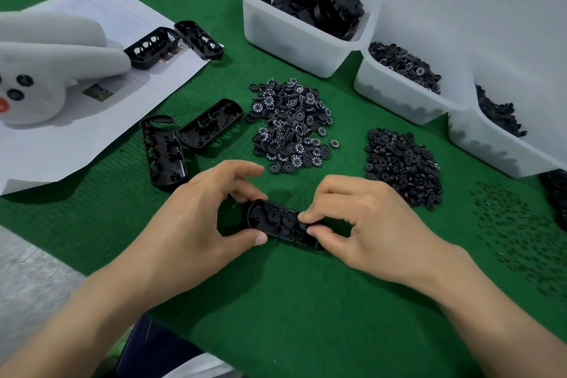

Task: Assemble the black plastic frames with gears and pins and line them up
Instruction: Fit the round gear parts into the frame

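Observation:
A black plastic frame (276, 221) with gears seated inside sits low over the green mat, held between both hands. My left hand (199, 218) pinches its left end with thumb and fingers. My right hand (362, 224) grips its right end, fingertips pressing on the inside. Beyond the hands lie a pile of numbered gears (291, 123), a pile of plain black gears (402, 166) and scattered small pins (518, 233). Two frames (165, 150) (211, 123) lie to the left on the mat, two more (152, 47) (199, 39) rest on a paper sheet.
Three white bins stand at the back right: one with frames (276, 31), one with gears (386, 92), one with dark parts (478, 141). A white plush toy (46, 64) lies on the paper sheet (61, 144) at far left. The green mat (291, 316) covers the table.

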